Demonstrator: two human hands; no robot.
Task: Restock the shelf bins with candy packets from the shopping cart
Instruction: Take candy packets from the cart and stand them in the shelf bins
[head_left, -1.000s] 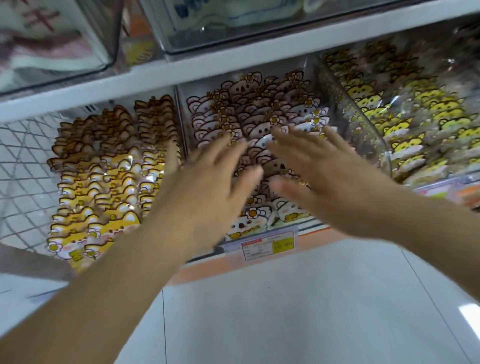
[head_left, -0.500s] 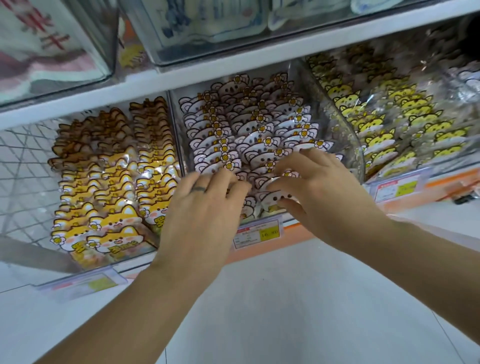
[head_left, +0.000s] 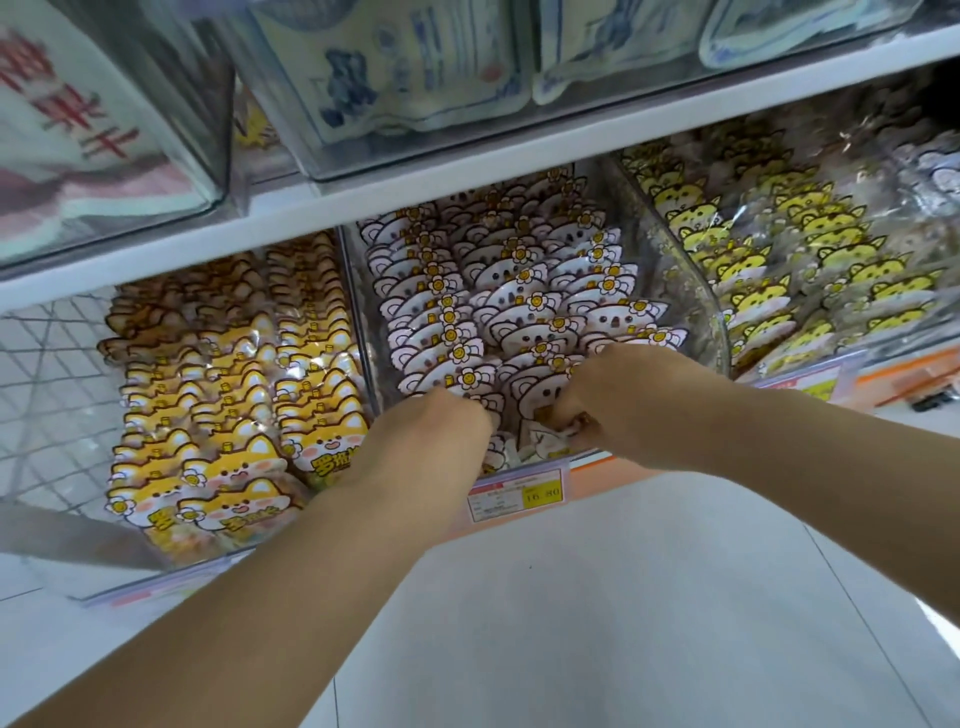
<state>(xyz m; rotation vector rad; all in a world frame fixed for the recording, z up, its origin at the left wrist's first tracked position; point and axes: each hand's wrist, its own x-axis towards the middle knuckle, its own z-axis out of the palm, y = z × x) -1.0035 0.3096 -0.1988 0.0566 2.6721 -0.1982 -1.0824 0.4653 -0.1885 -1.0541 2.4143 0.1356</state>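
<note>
**Both hands dug into the bear bin**

My left hand (head_left: 431, 441) curls down into the front of the clear plastic bin (head_left: 672, 280). Its fingertips are buried among glossy, bear-shaped white packets (head_left: 519, 312), and I cannot tell whether they grip one. My right hand (head_left: 618, 395) pinches a crumpled front packet (head_left: 543, 441). Orange fox packets (head_left: 228, 395) lie to the left and yellow packets (head_left: 810, 260) to the right. A white shelf (head_left: 467, 171) runs above and a price tag (head_left: 514, 493) sits below, over the pale tiled floor (head_left: 623, 623). Half a second ago my fingers lay flat and spread on top.
</note>
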